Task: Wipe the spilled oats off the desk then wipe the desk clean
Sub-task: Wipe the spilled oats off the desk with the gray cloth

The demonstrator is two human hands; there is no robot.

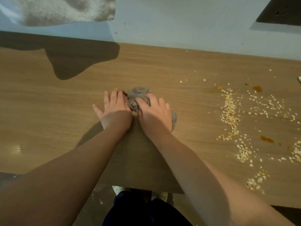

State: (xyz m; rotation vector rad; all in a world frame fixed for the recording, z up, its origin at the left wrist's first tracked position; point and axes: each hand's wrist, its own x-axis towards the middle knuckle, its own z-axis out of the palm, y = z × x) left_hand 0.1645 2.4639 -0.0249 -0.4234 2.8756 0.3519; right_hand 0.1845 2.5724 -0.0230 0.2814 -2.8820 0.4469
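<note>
A crumpled grey cloth (136, 97) lies on the wooden desk (48, 103) near its middle. My right hand (154, 110) presses down on the cloth with bent fingers gripping it. My left hand (114, 110) lies flat on the desk with its fingers spread, touching the cloth's left edge. Spilled oats (229, 113) are scattered over the right part of the desk, densest in a strip running front to back. Among the oats sit a few brown sticky spots (267, 139).
A pale wall (179, 22) backs the desk. A fuzzy white object (65, 8) hangs at the top left and casts a dark shadow on the desk. A dark shelf corner (281, 12) juts at the top right. Below the desk's front edge a few oats (101, 201) lie on the floor.
</note>
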